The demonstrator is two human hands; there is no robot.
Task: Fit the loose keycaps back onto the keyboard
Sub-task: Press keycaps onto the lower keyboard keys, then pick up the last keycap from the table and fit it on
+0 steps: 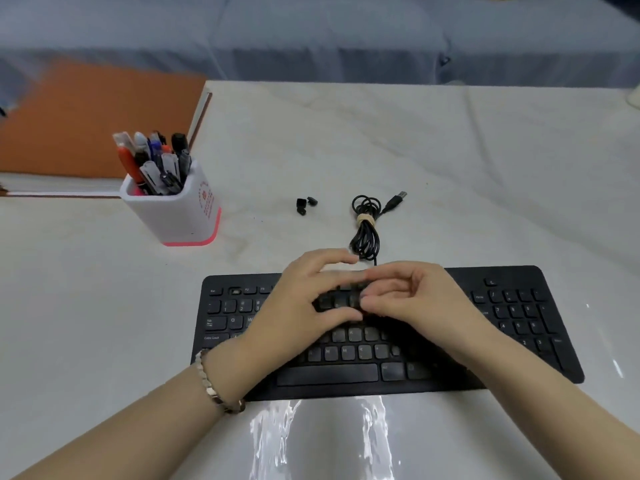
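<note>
Cable [365, 223] just beyond left hand [304, 299] and right hand [415, 303], keycaps [305, 205] farther out past left hand, pen cup [173, 209] well to its left, folder [93, 123] behind that, bare table [485, 168] beyond and right of right hand.

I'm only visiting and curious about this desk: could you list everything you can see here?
keyboard: one, black, near the middle of the table
loose keycaps: small cluster, black, on the table beyond the keyboard; exact count unclear
USB cable: one, black, coiled with a tan tie, just beyond the keyboard
pen holder: one, white with a pink base, left, full of pens and markers
book: one, orange-brown cover, far left
table cover: one, white, wrinkled
bracelet: one, metallic, left wrist
left hand: over the keyboard's middle keys
right hand: fingers curled, tips meeting the left hand; any keycap held is hidden
</note>
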